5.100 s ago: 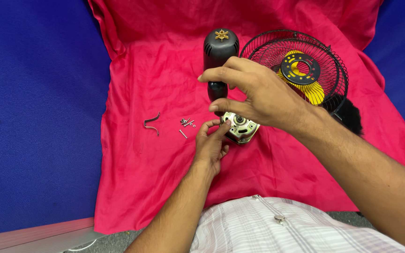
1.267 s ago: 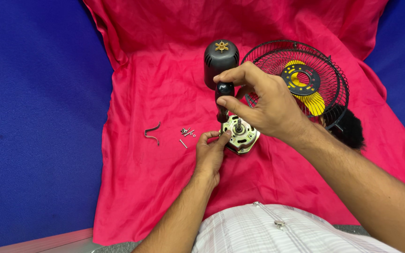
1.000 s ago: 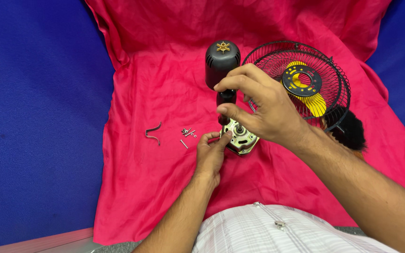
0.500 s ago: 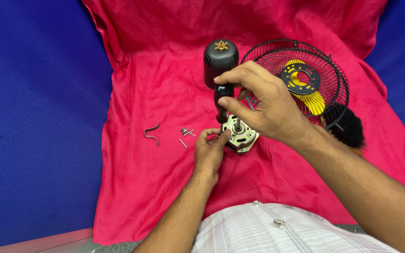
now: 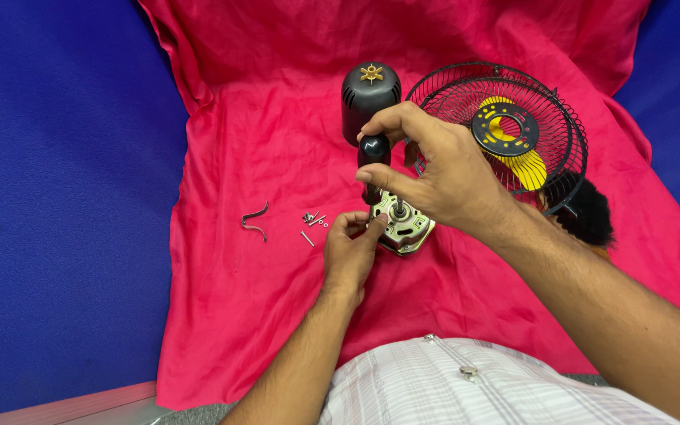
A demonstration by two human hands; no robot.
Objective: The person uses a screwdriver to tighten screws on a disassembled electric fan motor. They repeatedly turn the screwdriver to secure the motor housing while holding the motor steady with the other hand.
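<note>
Gripping a black-handled screwdriver (image 5: 374,161) upright, the right hand (image 5: 434,169) stands its shaft directly over the fan motor (image 5: 403,227), which the left hand (image 5: 352,248) pinches alongside.

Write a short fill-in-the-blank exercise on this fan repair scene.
1. The right hand holds the black-handled screwdriver upright over the metal ____.
2. The left hand steadies the small metal fan motor on the ____ cloth.
3. The black wire fan guard holds a ____ blade.

Missing words: motor; red; yellow
</note>
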